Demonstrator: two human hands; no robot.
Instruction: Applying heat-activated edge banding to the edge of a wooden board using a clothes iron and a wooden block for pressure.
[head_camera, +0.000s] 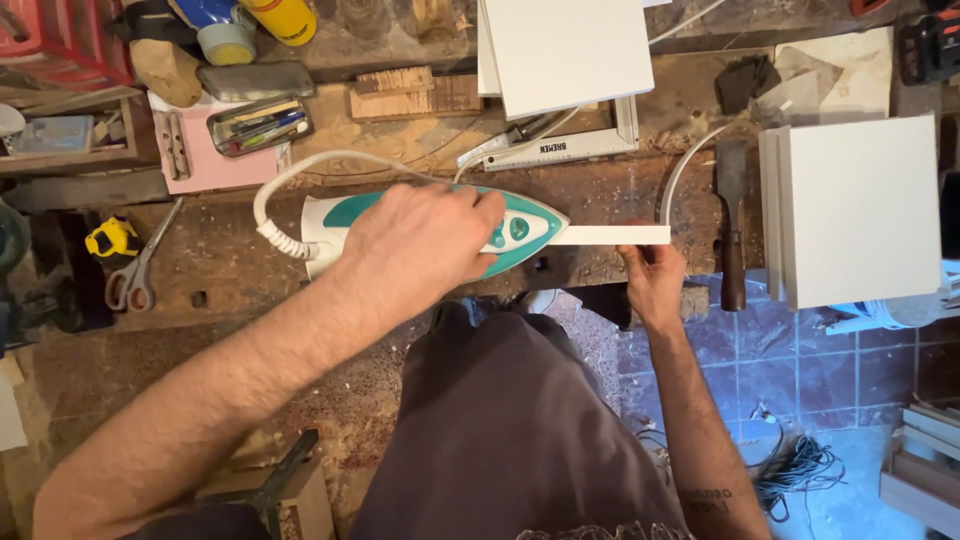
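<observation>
Here, at the far left of the counter (230, 260), I see a yellow tape measure (112, 238) and, just beside it, a pair of scissors (135, 275) lying flat. A bit further back sit a pink board (215, 165) and a metal tin of pens (258, 125). Next comes my left hand (415, 245). It is wrapped around the handle of a white and green iron (520, 228), with the fingers closed tight on it. The iron lies long-ways on the counter with its pointy nose toward the right, and its white cord (290, 190) loops out from the back end. The nose of the iron sits on a thin white strip (615, 235) that runs along the front edge of the counter. My right hand (652, 275) is just past the iron, pinching that strip from below, with the thumb and fingers closed on it. My two hands are apart, with the nose of the iron between them. Behind the iron lie a metal square ruler (580, 148) and a white panel (565, 45). Further right a chisel with a wooden handle (733, 225) lies near the edge, and beside it is a stack of white panels (855, 210).
</observation>
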